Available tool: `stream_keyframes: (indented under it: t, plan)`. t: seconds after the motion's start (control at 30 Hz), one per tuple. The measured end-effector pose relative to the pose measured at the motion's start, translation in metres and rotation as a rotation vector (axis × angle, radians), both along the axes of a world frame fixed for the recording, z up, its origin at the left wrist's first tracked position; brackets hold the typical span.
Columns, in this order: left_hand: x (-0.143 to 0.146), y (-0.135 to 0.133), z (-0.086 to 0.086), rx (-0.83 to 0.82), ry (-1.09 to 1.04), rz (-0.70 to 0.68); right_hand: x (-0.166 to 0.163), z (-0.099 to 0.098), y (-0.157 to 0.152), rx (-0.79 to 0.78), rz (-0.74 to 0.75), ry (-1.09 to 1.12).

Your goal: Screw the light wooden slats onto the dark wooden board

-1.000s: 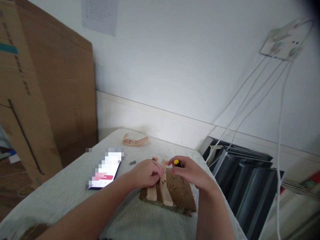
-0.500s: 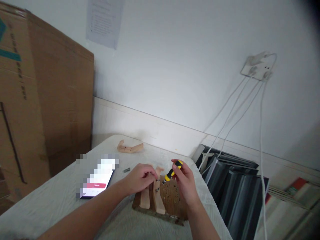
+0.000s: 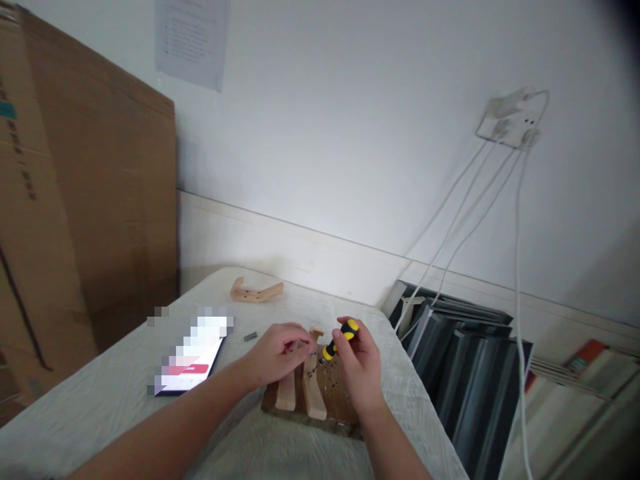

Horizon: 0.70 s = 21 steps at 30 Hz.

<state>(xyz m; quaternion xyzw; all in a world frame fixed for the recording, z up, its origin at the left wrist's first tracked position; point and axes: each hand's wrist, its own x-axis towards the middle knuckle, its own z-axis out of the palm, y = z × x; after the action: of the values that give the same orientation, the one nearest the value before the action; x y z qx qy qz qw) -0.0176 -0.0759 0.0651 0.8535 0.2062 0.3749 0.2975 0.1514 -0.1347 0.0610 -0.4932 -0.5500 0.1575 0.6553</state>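
My right hand (image 3: 361, 363) is closed around a yellow and black screwdriver (image 3: 340, 340), its tip pointing down and left towards a pale wooden hook-shaped piece (image 3: 313, 397). Over the upper part of that piece is my left hand (image 3: 283, 352), thumb and fingers pinched together near the screwdriver's tip; what they hold is too small to make out. Small dark fittings show on the wood just below the tip. A second pale wooden piece (image 3: 287, 392) lies alongside, partly covered by my left hand. Both pieces rest on a brown wooden board (image 3: 343, 407) dotted with small dark marks.
Another bent wooden piece (image 3: 257, 293) lies at the table's back. Small grey metal parts (image 3: 251, 337) and a lit phone (image 3: 193, 360) are left of my hands. A large cardboard box (image 3: 105, 173) stands left; dark panels (image 3: 470, 380) and hanging white cables (image 3: 520, 280) are right.
The screwdriver's tip has come slightly closer to my left fingertips and the wooden piece. My left hand stays at the same piece. The whole view has shifted a little.
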Motion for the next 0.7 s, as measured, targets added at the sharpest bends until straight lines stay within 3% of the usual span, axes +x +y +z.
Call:
stream_keyframes:
  t: [0.5,0.7]
  plan:
    - [0.0019,-0.001,0.0,0.005,-0.03,-0.03,-0.0012,-0.0022,0.0006,0.064,0.021,-0.172]
    - [0.0066,-0.0013,-0.0002,-0.049,-0.009,0.027,-0.003,-0.0049,0.0027,0.056,0.05,-0.137]
